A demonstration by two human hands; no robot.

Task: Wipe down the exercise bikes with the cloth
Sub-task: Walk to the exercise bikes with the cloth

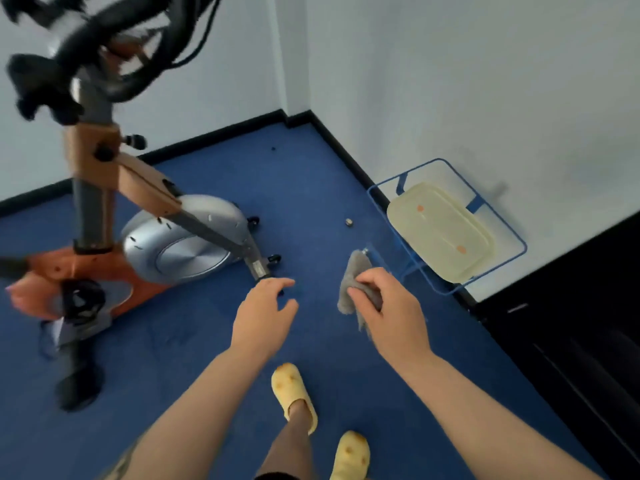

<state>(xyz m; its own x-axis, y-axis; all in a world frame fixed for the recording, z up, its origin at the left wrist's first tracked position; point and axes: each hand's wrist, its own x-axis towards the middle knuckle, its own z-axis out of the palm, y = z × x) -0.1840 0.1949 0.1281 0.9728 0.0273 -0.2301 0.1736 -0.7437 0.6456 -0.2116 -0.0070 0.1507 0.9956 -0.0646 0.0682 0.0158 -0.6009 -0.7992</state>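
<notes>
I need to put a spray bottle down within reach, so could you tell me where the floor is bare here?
Bare blue floor runs between the exercise bike and the blue wire rack, apart from a small metal piece. More lies left of the yellow slippers. It is crowded at the bike's base, and the right hand grips the cloth beside the rack.

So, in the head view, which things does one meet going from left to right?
Bike → left hand → cloth held by the right hand → blue rack with a pale tray → dark cabinet.
</notes>
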